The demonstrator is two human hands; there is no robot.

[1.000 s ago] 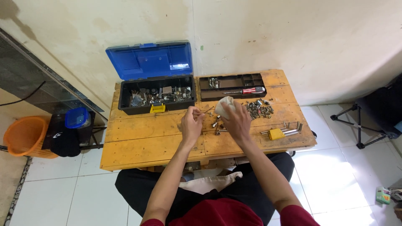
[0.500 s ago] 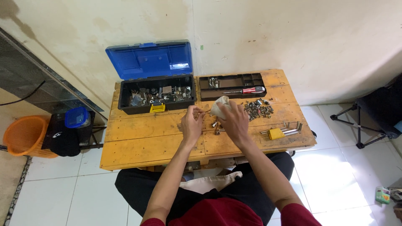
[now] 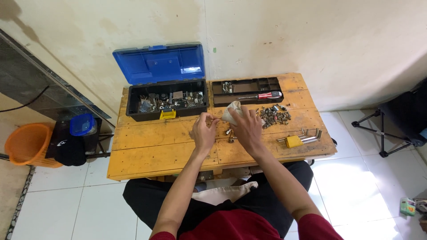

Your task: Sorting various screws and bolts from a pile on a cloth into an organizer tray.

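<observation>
Hands meet over the tabletop point(image 3: 155, 151): left hand point(image 3: 203, 131) pinches a thin screw point(image 3: 216, 118) lying crosswise, tip toward the white cloth point(image 3: 231, 111) gripped by the right hand point(image 3: 247, 129).

An open black toolbox point(image 3: 167, 106) with a raised blue lid point(image 3: 160, 63) sits on the wooden table point(image 3: 151, 151) beyond the left hand, a dark tray point(image 3: 247, 87) holding a red-handled screwdriver point(image 3: 260, 96) beyond the right. Right of the hands lie loose screws point(image 3: 274, 115) and yellow-held hex keys point(image 3: 300, 138); far left stands an orange basket point(image 3: 26, 144).
</observation>
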